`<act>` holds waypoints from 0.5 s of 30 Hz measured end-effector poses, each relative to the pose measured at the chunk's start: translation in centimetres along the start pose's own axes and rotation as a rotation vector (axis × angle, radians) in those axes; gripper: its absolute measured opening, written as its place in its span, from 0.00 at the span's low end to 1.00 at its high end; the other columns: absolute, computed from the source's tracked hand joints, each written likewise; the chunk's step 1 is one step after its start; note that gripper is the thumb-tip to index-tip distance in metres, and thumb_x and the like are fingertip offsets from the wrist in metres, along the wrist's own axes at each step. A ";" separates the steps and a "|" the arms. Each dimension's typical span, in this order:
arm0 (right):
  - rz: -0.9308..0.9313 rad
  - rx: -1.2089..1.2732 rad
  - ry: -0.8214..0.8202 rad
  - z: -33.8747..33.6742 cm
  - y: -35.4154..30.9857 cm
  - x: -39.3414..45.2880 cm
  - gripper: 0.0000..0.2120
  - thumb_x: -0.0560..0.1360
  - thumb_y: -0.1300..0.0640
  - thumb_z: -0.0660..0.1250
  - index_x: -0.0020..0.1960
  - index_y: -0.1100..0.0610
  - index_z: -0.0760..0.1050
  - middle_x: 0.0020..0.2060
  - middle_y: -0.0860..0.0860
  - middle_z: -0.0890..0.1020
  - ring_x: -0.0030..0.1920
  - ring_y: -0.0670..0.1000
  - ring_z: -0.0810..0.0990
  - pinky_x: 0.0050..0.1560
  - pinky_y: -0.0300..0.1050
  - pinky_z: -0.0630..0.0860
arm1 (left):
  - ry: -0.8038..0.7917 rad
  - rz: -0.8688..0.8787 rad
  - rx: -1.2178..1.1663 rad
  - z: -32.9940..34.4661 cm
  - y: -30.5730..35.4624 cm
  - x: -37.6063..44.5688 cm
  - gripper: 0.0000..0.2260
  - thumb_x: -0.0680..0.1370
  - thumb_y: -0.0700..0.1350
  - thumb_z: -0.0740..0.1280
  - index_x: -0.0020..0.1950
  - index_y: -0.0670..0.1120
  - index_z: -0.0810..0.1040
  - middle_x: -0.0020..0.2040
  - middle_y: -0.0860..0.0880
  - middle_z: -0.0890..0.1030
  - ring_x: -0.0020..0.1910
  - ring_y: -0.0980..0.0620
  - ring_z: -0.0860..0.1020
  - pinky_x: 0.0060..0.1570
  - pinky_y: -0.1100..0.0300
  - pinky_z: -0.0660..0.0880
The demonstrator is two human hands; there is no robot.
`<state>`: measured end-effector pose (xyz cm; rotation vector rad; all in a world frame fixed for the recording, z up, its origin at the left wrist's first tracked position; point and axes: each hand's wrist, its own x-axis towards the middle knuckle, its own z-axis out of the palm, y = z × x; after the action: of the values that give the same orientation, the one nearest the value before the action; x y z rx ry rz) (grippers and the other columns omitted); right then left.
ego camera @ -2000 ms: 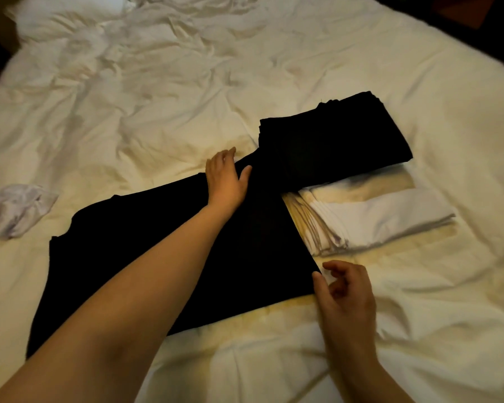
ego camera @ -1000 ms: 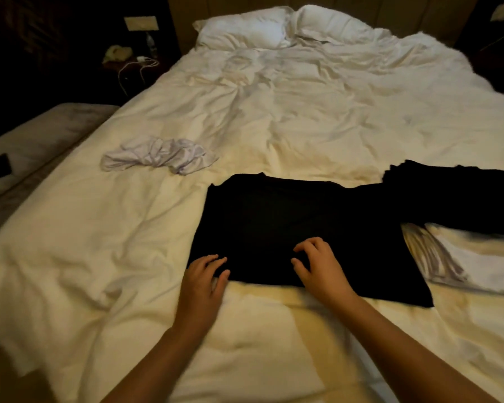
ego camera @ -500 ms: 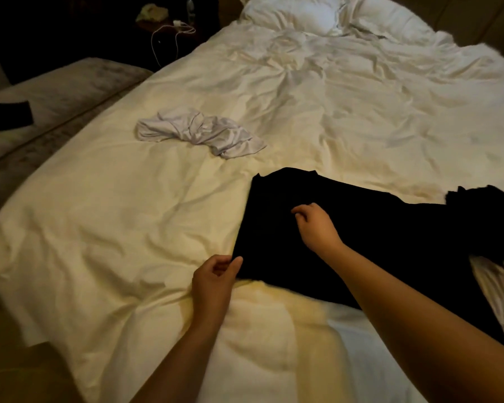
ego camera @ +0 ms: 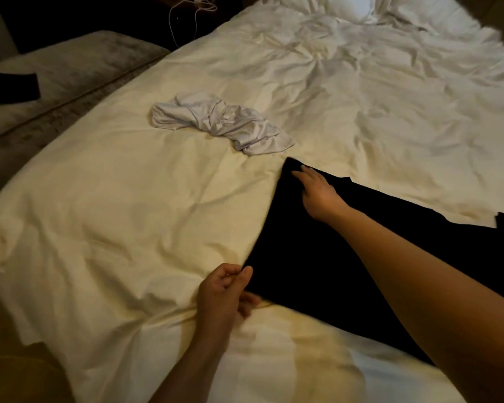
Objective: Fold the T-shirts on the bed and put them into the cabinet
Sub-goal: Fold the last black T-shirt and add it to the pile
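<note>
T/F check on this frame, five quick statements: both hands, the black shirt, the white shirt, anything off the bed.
1. The left hand pinches the near corner of the black shirt. True.
2. The right hand is lifted clear of the black shirt. False: it rests on the shirt near its far corner.
3. The white shirt is neatly folded. False: it lies crumpled on the bed.
4. The white shirt lies beyond the black shirt, not touching either hand. True.
5. A red cable hangs past the far edge of the bed. False: the cable there is white.
</note>
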<state>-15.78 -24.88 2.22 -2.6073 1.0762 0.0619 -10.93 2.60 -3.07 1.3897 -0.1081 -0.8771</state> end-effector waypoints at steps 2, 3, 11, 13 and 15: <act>0.000 -0.030 -0.049 -0.2 0.3 1.2 0.29 0.80 0.65 0.55 0.80 0.54 0.57 0.79 0.53 0.59 0.78 0.54 0.56 0.76 0.54 0.57 | 0.016 -0.012 0.015 -0.1 -0.2 0.3 0.06 0.77 0.37 0.71 0.47 0.35 0.76 0.30 0.40 0.79 0.22 0.49 0.76 0.19 0.62 0.69; 0.000 -0.051 -0.057 -0.1 0.5 1.8 0.29 0.80 0.64 0.55 0.79 0.54 0.57 0.78 0.54 0.61 0.77 0.54 0.58 0.76 0.54 0.58 | 0.028 -0.010 0.027 -0.1 -0.3 0.3 0.06 0.77 0.38 0.72 0.46 0.35 0.77 0.29 0.39 0.79 0.22 0.48 0.76 0.20 0.61 0.70; 0.149 -0.180 0.072 0.1 0.7 4.7 0.22 0.80 0.46 0.63 0.67 0.59 0.70 0.62 0.59 0.75 0.63 0.62 0.72 0.61 0.56 0.67 | 0.073 0.089 0.281 0.2 -1.0 0.1 0.12 0.76 0.44 0.74 0.35 0.40 0.80 0.22 0.44 0.74 0.20 0.51 0.68 0.26 0.60 0.67; 0.155 -0.123 -0.012 -0.6 0.6 5.1 0.19 0.80 0.46 0.64 0.63 0.59 0.73 0.59 0.58 0.78 0.61 0.61 0.74 0.59 0.54 0.68 | 0.078 0.127 0.348 0.2 -1.1 -0.1 0.15 0.76 0.47 0.74 0.32 0.42 0.79 0.21 0.46 0.74 0.20 0.51 0.69 0.29 0.59 0.68; 0.135 -0.070 -0.077 -1.1 0.5 5.2 0.16 0.80 0.48 0.65 0.60 0.59 0.75 0.58 0.58 0.79 0.59 0.60 0.75 0.56 0.51 0.70 | 0.117 0.171 0.368 0.1 -1.3 0.0 0.17 0.75 0.48 0.74 0.31 0.42 0.76 0.24 0.46 0.75 0.22 0.48 0.72 0.31 0.56 0.71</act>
<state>-12.52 -29.12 2.31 -2.5664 1.2417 0.2332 -11.63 2.66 -4.20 1.7425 -0.3063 -0.6518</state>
